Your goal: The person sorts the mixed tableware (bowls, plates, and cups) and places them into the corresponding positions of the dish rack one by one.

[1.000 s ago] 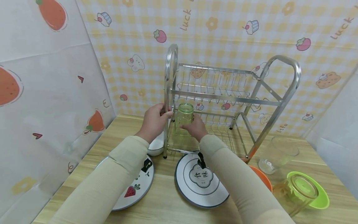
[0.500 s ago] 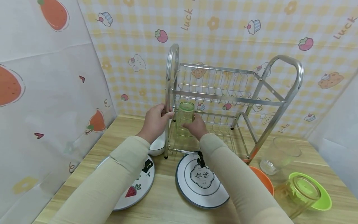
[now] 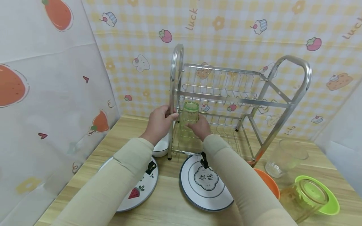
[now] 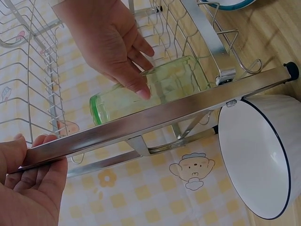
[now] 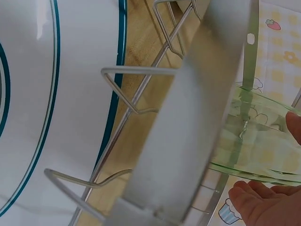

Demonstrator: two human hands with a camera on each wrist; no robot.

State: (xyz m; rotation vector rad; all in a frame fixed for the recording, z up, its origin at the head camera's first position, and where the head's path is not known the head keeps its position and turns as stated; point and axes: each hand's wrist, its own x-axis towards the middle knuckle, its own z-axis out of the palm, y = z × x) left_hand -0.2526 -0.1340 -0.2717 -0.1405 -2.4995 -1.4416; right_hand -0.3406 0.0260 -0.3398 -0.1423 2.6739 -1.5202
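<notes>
A steel two-tier dish rack stands on the table. My left hand grips its left upright, with the thumb in front and the fingers wrapped behind, as the left wrist view shows. A green clear glass stands upside down at the left end of the lower tier, just inside that upright. My right hand holds the glass from its right side, thumb on the near face. In the right wrist view the glass lies between thumb and fingertips, partly hidden behind a rack bar.
A white bowl sits outside the rack's left leg. Two plates lie in front: a fruit-patterned plate and a blue-rimmed plate. At right are an orange bowl, a clear glass pitcher, a green bowl and an amber glass.
The scene has drifted slightly right in the head view. The glass top sits a little higher against the rack. Both hands keep their holds.
</notes>
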